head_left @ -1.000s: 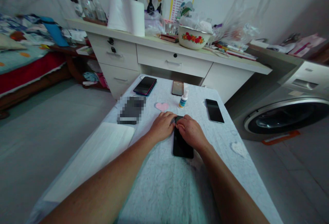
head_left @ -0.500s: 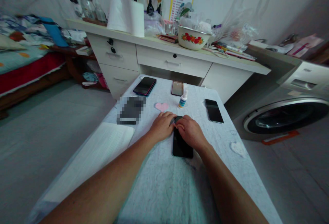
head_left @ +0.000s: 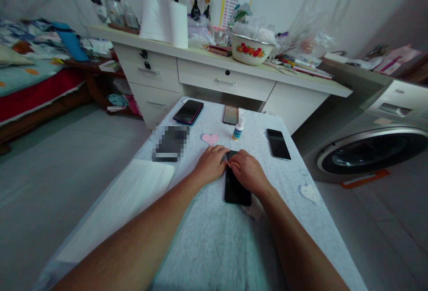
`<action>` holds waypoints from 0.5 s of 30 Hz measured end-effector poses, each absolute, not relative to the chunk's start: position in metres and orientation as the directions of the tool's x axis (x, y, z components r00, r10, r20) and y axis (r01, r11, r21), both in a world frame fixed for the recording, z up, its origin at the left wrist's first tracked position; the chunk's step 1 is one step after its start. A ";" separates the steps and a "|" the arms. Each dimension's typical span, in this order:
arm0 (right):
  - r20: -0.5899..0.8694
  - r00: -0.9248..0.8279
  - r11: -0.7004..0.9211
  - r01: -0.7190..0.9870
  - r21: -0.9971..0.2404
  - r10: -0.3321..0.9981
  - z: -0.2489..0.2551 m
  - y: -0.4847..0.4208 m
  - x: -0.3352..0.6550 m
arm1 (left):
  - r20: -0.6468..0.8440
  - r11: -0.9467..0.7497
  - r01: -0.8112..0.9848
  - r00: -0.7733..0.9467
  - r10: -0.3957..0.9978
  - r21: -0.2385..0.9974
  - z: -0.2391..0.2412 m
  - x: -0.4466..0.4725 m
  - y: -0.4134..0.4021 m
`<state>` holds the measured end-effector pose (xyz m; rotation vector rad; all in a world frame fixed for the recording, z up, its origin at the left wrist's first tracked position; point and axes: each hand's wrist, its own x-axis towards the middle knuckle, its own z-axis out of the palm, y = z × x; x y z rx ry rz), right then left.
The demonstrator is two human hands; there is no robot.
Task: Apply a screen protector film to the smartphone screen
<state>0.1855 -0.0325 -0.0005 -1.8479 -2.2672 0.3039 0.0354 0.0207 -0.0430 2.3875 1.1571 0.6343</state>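
A black smartphone [head_left: 237, 192] lies flat on the cloth-covered table in front of me, its upper part hidden under my fingers. My left hand [head_left: 211, 165] holds the phone's upper left edge with fingertips and thumb. Curled over the screen's upper part, my right hand [head_left: 248, 171] has its fingers pressed together; whatever is in them, if anything, is too small to make out. Just beyond the hands stands a small white spray bottle [head_left: 238, 129] with a blue and yellow label.
Another phone [head_left: 278, 144] lies to the right. At the back are stacked phones [head_left: 188, 112] and a gold-brown phone or case [head_left: 231, 115]. A blurred-out dark item [head_left: 171, 143] and a white sheet [head_left: 120, 206] lie left. A white desk [head_left: 207, 70] and washing machine [head_left: 377, 121] stand beyond.
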 end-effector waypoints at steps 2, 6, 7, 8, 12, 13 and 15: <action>0.021 -0.210 0.207 0.936 -0.285 0.977 0.000 -0.033 0.186 | 0.218 -0.571 0.620 0.552 0.805 0.538 -0.043 0.035 0.021; 0.019 -0.231 0.226 0.931 -0.286 0.973 0.003 -0.034 0.187 | 0.236 -0.583 0.614 0.553 0.799 0.532 -0.045 0.035 0.021; 0.018 -0.232 0.227 0.931 -0.285 0.973 0.003 -0.034 0.187 | 0.238 -0.584 0.613 0.554 0.798 0.532 -0.045 0.035 0.021; 0.016 -0.229 0.224 0.932 -0.286 0.973 0.003 -0.034 0.187 | 0.239 -0.584 0.613 0.553 0.798 0.532 -0.045 0.035 0.021; 0.015 -0.214 0.209 0.934 -0.289 0.977 0.002 -0.033 0.186 | 0.235 -0.581 0.614 0.552 0.800 0.534 -0.045 0.036 0.020; 0.019 -0.209 0.206 0.935 -0.288 0.978 0.002 -0.033 0.185 | 0.234 -0.581 0.612 0.553 0.800 0.536 -0.045 0.036 0.020; 0.029 -0.198 0.198 0.939 -0.283 0.980 0.001 -0.032 0.185 | 0.231 -0.578 0.608 0.553 0.800 0.544 -0.045 0.036 0.021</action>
